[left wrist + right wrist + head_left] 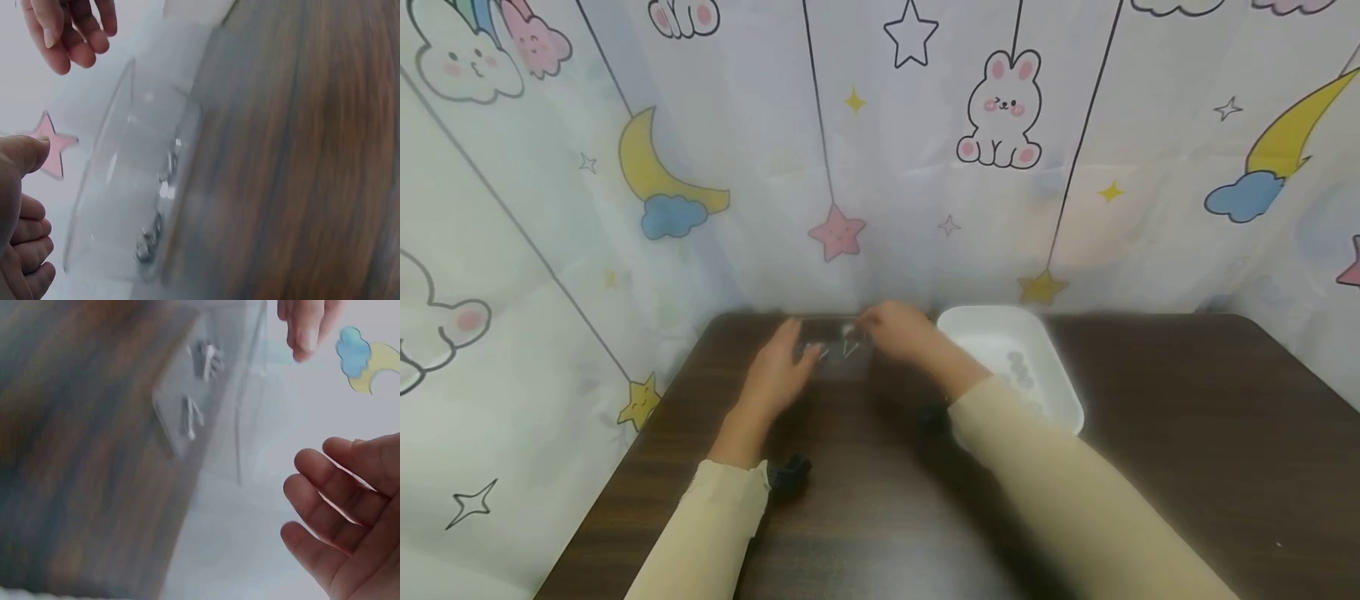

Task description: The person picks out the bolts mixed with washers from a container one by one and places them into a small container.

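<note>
A clear plastic box (122, 187) stands at the table's far edge, with small shiny metal pieces (150, 240) in two clusters at its bottom; blur hides their exact kind. To the left of the box is my left hand (772, 371), its thumb extended and its fingers loosely curled around nothing. My right hand (902, 333) hovers at the box's right side. Its fingers (334, 500) are spread and relaxed in the right wrist view. Both wrist views show a gap between the hands and the box walls.
A white tray (1067, 400) stands right of the box, partly behind the right forearm, with several round translucent pieces (1020, 369) inside. Behind the dark wooden table (1187, 433) hangs a patterned curtain (910, 167). Dark devices (790, 473) are strapped at the wrists.
</note>
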### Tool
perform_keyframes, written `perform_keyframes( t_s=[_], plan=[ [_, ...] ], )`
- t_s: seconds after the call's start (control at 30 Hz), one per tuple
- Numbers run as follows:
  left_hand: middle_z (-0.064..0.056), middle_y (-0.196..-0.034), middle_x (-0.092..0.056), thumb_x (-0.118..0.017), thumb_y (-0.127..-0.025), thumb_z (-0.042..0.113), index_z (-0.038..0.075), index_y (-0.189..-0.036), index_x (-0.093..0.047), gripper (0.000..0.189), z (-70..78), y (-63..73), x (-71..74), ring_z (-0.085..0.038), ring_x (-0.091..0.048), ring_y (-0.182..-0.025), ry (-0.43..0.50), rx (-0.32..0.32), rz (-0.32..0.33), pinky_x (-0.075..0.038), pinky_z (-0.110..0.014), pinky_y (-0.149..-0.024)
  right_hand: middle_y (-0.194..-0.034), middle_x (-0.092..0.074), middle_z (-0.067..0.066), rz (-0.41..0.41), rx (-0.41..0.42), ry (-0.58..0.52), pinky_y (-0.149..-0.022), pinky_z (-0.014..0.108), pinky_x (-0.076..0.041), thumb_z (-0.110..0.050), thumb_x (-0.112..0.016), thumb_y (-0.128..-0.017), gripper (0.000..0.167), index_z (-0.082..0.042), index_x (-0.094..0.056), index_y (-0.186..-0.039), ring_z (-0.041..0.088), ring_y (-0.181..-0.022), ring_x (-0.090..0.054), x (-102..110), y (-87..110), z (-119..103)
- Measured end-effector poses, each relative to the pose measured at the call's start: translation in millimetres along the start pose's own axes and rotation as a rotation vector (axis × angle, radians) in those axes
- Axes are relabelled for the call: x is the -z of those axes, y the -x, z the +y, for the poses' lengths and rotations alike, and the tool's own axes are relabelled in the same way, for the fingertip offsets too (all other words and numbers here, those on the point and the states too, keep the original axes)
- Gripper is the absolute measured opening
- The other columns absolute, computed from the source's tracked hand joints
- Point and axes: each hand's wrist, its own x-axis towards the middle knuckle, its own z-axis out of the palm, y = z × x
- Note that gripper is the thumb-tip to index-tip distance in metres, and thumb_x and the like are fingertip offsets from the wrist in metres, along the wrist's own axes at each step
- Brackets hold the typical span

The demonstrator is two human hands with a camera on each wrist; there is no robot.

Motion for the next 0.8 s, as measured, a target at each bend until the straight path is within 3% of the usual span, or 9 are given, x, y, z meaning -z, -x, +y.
perform_keyframes(
  t_s=[0.1,0.23,0.4,0.5,0.63,0.8],
  plan=[
    [-0.014,-0.161,-0.027,-0.051,-0.101,0.041,0.003,-0.152,-0.032,0.067,12.7,0.4,-1.3,-0.036,-0.03,-0.146,0.009,-0.036,0.006,-0.027,-0.052,-0.12,-0.115,-0.069,0.014,-0.013,-0.04,-0.001,-0.095,0.043,-0.054,-0.019,-0.049,-0.102,0.03,-0.006,-0.067,-0.123,0.028,-0.102,-0.065,17.0,5.8,5.8],
    [-0.014,-0.16,-0.031,-0.052,-0.101,0.04,0.002,-0.151,-0.035,0.065,33.1,3.0,-7.7,-0.035,-0.034,-0.144,0.001,-0.106,0.006,-0.03,-0.052,-0.118,-0.115,-0.068,0.014,-0.041,-0.111,-0.05,-0.083,0.041,-0.058,-0.02,-0.049,-0.102,0.033,-0.007,-0.063,-0.129,0.026,-0.087,-0.065,34.9,14.7,18.7],
    [-0.016,-0.158,-0.033,-0.053,-0.101,0.041,-0.001,-0.148,-0.039,0.065,63.7,11.9,-19.6,-0.034,-0.032,-0.146,0.023,-0.204,-0.026,-0.027,-0.052,-0.12,-0.108,-0.07,0.014,-0.016,-0.12,-0.039,-0.084,0.042,-0.057,-0.02,-0.055,-0.099,0.028,-0.004,-0.068,-0.118,0.025,-0.089,-0.065,50.9,26.7,36.9],
    [-0.014,-0.158,-0.034,-0.054,-0.1,0.041,0.0,-0.148,-0.04,0.065,80.9,18.6,-27.1,-0.033,-0.031,-0.146,0.042,-0.251,-0.066,-0.025,-0.049,-0.121,-0.098,-0.07,0.016,-0.034,-0.117,-0.057,-0.077,0.041,-0.058,-0.019,-0.055,-0.099,0.024,0.0,-0.069,-0.108,0.029,-0.087,-0.065,57.2,33.8,45.7],
    [-0.011,-0.159,-0.032,-0.053,-0.1,0.044,0.002,-0.15,-0.038,0.066,99.0,27.5,-38.7,-0.029,-0.03,-0.147,0.057,-0.281,-0.145,-0.024,-0.046,-0.122,-0.089,-0.069,0.018,-0.111,-0.145,-0.088,-0.067,0.036,-0.059,-0.011,-0.057,-0.096,0.019,0.003,-0.068,-0.103,0.031,-0.079,-0.066,61.5,42.3,56.6],
    [-0.01,-0.161,-0.028,-0.052,-0.099,0.048,0.006,-0.152,-0.035,0.07,118.1,36.7,-55.7,-0.027,-0.027,-0.148,0.014,-0.321,-0.241,-0.025,-0.044,-0.121,-0.087,-0.072,0.016,-0.268,-0.24,-0.006,-0.07,0.038,-0.06,-0.009,-0.064,-0.089,0.015,0.0,-0.072,-0.098,0.029,-0.079,-0.069,61.0,49.0,74.7]
  ],
)
